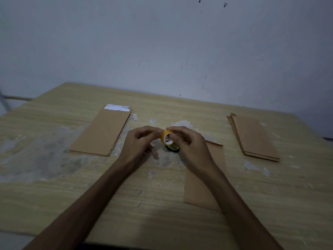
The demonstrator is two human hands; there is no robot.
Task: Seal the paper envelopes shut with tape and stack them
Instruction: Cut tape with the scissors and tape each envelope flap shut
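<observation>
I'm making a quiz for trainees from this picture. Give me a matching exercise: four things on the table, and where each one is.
Things:
1. yellow tape roll
2. envelope stack with white strips
3. plain envelope stack
4. single envelope

Places:
A. far right of the table
B. under the right forearm
C. held between both hands
D. left of the hands

Pairs: 1-C, 2-D, 3-A, 4-B

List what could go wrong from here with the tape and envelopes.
1. Both hands, left hand and right hand, work the yellow tape in the air, so nothing pins the envelope; it may slide during taping.
2. The table has flaky white residue that could foul the tape.
</observation>
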